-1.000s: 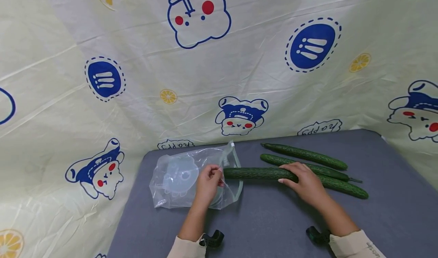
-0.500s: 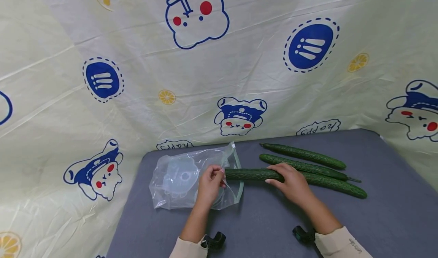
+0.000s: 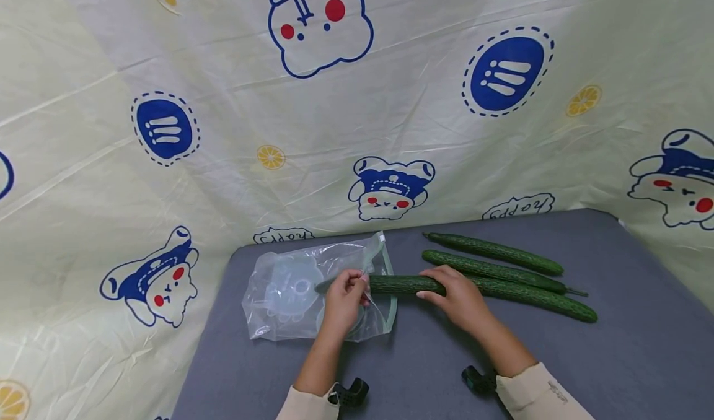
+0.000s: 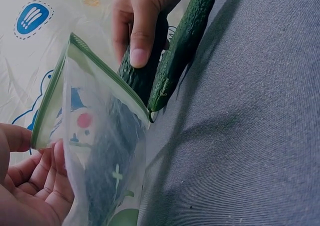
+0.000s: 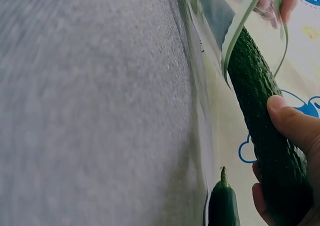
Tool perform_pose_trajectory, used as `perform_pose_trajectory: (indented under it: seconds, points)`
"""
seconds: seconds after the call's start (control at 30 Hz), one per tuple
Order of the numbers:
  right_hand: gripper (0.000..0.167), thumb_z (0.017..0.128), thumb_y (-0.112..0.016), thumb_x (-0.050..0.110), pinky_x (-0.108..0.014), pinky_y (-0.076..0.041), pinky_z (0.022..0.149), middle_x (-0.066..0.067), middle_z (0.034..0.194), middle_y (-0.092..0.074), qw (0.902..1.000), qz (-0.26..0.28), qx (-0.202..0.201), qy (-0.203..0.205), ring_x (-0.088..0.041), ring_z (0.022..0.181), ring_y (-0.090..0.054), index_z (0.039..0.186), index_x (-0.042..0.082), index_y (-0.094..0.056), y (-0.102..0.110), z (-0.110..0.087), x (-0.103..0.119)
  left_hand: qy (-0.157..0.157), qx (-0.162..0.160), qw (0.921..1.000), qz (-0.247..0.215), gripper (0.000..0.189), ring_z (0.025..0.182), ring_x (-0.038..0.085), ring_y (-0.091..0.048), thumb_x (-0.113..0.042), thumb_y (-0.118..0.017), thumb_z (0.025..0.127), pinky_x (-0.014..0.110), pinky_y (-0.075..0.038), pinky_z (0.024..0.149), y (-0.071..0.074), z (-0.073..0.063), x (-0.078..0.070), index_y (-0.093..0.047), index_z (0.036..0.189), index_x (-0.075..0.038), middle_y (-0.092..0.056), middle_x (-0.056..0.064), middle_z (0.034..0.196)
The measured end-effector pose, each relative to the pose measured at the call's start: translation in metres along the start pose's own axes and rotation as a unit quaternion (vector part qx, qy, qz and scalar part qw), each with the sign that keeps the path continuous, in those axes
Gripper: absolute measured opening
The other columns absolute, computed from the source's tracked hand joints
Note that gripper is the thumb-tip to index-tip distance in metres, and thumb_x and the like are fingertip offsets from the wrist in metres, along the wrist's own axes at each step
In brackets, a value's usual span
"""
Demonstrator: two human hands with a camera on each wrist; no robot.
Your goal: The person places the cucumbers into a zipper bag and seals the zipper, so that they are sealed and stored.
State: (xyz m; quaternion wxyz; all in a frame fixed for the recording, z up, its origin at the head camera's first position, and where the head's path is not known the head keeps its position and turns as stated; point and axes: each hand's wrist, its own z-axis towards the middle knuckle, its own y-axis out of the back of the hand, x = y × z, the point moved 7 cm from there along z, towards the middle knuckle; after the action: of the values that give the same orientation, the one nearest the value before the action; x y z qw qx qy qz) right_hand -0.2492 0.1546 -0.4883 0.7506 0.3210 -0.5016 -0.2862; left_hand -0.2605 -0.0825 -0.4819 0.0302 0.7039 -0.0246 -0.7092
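Note:
My right hand [image 3: 457, 296] grips a long dark green cucumber [image 3: 404, 284] around its right part. The cucumber's tapered left end lies inside a clear plastic zip bag [image 3: 262, 321], which has a pale green zip edge. My left hand [image 3: 343, 299] pinches the bag near its mouth and hides part of the cucumber. In the left wrist view the thumb and fingers [image 4: 45, 181] are at the bag's opening [image 4: 110, 76]. The right wrist view shows my right thumb [image 5: 290, 118] along the cucumber [image 5: 260, 101], which passes through the open mouth.
Three more cucumbers lie on the grey table [image 3: 435, 370]: a far one [image 3: 496, 251], a middle one [image 3: 496, 269] and a near one [image 3: 541, 297] just right of my right hand. A printed sheet [image 3: 312, 116] hangs behind the table.
My right hand has moved left, sliding the cucumber deeper into the bag; its tip now shows left of my left hand. The left hand has kept nearly the same place on the bag.

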Motion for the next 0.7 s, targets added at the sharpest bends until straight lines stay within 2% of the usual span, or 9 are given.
perform_pose_trajectory:
  seconds: [0.3,0.53,0.7]
  points:
    - [0.043,0.093,-0.076,0.031,-0.059,-0.054,0.092,-0.011,0.125,-0.067,0.9999,0.001,0.015,0.007,-0.036,0.114,-0.065,0.13,0.01,-0.069,-0.008,0.004,0.004,0.007,-0.001,0.9999,0.01,0.019,0.059,0.013,-0.058,-0.007,-0.06,0.101,0.025,-0.057,0.059,-0.001,0.0,-0.002,-0.063,0.111,0.008,-0.066,0.018,0.088]
    - [0.045,0.091,-0.078,0.03,-0.06,-0.053,0.096,-0.012,0.128,-0.068,0.9995,-0.006,0.025,0.016,-0.037,0.119,-0.065,0.13,0.01,-0.07,-0.012,0.003,0.0,0.0,-0.004,0.9999,-0.015,0.019,0.062,0.011,-0.057,-0.006,-0.06,0.101,0.021,-0.055,0.059,0.0,-0.001,-0.005,-0.062,0.112,0.01,-0.063,0.009,0.083]
    - [0.046,0.092,-0.077,0.026,-0.06,-0.052,0.097,-0.015,0.132,-0.062,0.9974,0.018,0.069,0.003,-0.04,0.121,-0.062,0.134,0.008,-0.067,-0.014,0.002,-0.01,-0.013,-0.003,0.9996,-0.026,0.021,0.064,0.011,-0.059,-0.009,-0.062,0.101,0.02,-0.056,0.059,0.001,-0.003,-0.008,-0.062,0.112,0.008,-0.064,0.01,0.085]
